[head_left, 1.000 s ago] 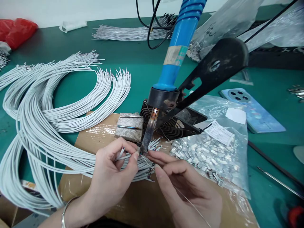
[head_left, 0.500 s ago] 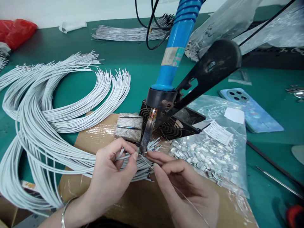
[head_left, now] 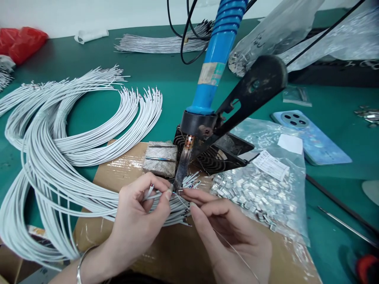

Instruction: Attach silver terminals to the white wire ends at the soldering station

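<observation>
Just below the tip of a blue-handled soldering iron (head_left: 204, 94), my left hand (head_left: 145, 213) pinches the end of a white cable (head_left: 151, 190). My right hand (head_left: 232, 232) is closed on a thin strand of solder wire (head_left: 233, 249), which runs from its fingers up to the tip. A small metal connector (head_left: 179, 192) sits at the right fingertips by the tip; which fingers bear it I cannot tell. The iron is held in a black stand (head_left: 251, 90), pointing down. More white cables (head_left: 94, 193) lie under and behind my left hand.
Cardboard (head_left: 160, 256) covers the table beneath my hands. A wire-wrapped block (head_left: 160, 159) stands left of the iron. On the right lie a clear bag of metal connectors (head_left: 254, 197), a blue phone (head_left: 314, 138) and a thin metal tool (head_left: 346, 225). A wire bundle (head_left: 160, 42) lies at the back.
The iron's handle and the stand's arm appear shifted slightly left. Both hands keep nearly the same pose at the tip.
</observation>
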`<act>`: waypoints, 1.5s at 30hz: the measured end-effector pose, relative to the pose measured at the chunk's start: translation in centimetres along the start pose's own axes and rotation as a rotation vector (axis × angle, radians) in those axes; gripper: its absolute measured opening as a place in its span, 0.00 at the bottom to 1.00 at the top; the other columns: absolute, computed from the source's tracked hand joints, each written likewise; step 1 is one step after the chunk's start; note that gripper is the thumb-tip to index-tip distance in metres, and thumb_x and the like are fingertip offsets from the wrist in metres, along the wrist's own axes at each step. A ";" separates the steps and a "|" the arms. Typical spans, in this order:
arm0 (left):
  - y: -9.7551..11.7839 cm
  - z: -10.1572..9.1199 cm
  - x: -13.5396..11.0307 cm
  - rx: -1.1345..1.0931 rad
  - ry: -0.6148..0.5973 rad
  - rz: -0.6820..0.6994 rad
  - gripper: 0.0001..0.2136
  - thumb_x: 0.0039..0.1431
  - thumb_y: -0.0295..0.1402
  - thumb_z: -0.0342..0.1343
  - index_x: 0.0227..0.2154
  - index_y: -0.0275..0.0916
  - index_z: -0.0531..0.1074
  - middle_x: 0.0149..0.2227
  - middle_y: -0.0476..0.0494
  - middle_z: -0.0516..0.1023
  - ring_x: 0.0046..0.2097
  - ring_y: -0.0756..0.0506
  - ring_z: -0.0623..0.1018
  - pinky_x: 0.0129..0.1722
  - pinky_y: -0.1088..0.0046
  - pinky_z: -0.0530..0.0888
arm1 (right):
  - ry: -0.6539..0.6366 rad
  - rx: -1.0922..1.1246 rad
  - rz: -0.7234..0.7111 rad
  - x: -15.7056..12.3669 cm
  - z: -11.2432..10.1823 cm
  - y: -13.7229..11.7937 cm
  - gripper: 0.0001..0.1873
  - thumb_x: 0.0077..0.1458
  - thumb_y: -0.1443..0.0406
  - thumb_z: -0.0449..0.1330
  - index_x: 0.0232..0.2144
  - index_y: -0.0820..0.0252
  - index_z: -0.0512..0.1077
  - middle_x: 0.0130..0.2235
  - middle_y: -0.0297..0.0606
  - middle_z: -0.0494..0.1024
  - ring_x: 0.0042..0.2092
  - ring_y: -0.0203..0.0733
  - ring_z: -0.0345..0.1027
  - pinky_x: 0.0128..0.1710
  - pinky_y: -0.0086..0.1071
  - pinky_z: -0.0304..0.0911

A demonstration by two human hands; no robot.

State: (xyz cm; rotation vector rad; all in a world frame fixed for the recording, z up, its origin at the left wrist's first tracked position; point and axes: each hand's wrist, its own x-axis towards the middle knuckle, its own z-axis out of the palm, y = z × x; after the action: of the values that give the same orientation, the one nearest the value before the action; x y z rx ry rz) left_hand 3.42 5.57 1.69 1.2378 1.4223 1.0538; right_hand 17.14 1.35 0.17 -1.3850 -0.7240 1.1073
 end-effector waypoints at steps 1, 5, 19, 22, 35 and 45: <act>0.0 0.0 0.0 -0.004 0.001 0.000 0.06 0.57 0.24 0.62 0.27 0.41 0.75 0.32 0.49 0.84 0.34 0.50 0.82 0.29 0.85 0.74 | 0.013 -0.007 0.013 -0.1 0.0 0.0 0.11 0.59 0.65 0.71 0.25 0.53 0.77 0.44 0.33 0.89 0.45 0.36 0.86 0.48 0.19 0.76; 0.0 0.1 0.2 -0.004 0.010 0.007 0.06 0.56 0.24 0.62 0.27 0.41 0.76 0.32 0.49 0.84 0.35 0.50 0.83 0.30 0.85 0.75 | 0.007 -0.018 0.028 -0.1 0.2 -0.2 0.12 0.59 0.64 0.71 0.25 0.54 0.76 0.45 0.36 0.89 0.46 0.40 0.86 0.48 0.24 0.78; -0.3 -0.1 0.0 -0.017 0.012 -0.005 0.07 0.57 0.23 0.63 0.28 0.41 0.76 0.34 0.50 0.84 0.37 0.50 0.83 0.32 0.86 0.76 | 0.004 -0.027 -0.024 0.2 -0.1 0.4 0.11 0.59 0.65 0.71 0.25 0.53 0.77 0.43 0.34 0.89 0.44 0.37 0.85 0.46 0.21 0.77; -0.1 -0.1 0.1 -0.018 0.011 -0.006 0.07 0.57 0.23 0.63 0.27 0.41 0.76 0.32 0.49 0.84 0.36 0.50 0.83 0.33 0.85 0.77 | 0.003 -0.034 -0.017 0.1 0.2 0.2 0.11 0.59 0.65 0.70 0.24 0.53 0.76 0.42 0.34 0.89 0.46 0.37 0.85 0.47 0.22 0.76; 0.3 0.1 0.0 0.014 0.026 -0.015 0.06 0.55 0.24 0.63 0.26 0.41 0.76 0.31 0.48 0.84 0.34 0.49 0.82 0.29 0.83 0.75 | -0.033 -0.067 -0.060 0.4 -0.4 0.7 0.12 0.59 0.63 0.72 0.25 0.55 0.78 0.43 0.40 0.90 0.43 0.43 0.86 0.45 0.27 0.80; 0.2 0.1 0.2 -0.013 0.024 0.000 0.06 0.55 0.23 0.63 0.26 0.40 0.77 0.32 0.47 0.84 0.36 0.49 0.84 0.33 0.83 0.78 | -0.006 -0.041 -0.005 0.1 0.0 0.5 0.13 0.60 0.63 0.71 0.24 0.56 0.76 0.44 0.41 0.89 0.45 0.44 0.84 0.45 0.30 0.79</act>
State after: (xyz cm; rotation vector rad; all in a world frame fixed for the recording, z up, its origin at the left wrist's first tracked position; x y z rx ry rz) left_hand 3.51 5.79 1.85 1.2201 1.4316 1.0799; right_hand 17.13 1.38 -0.32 -1.4140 -0.7575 1.0989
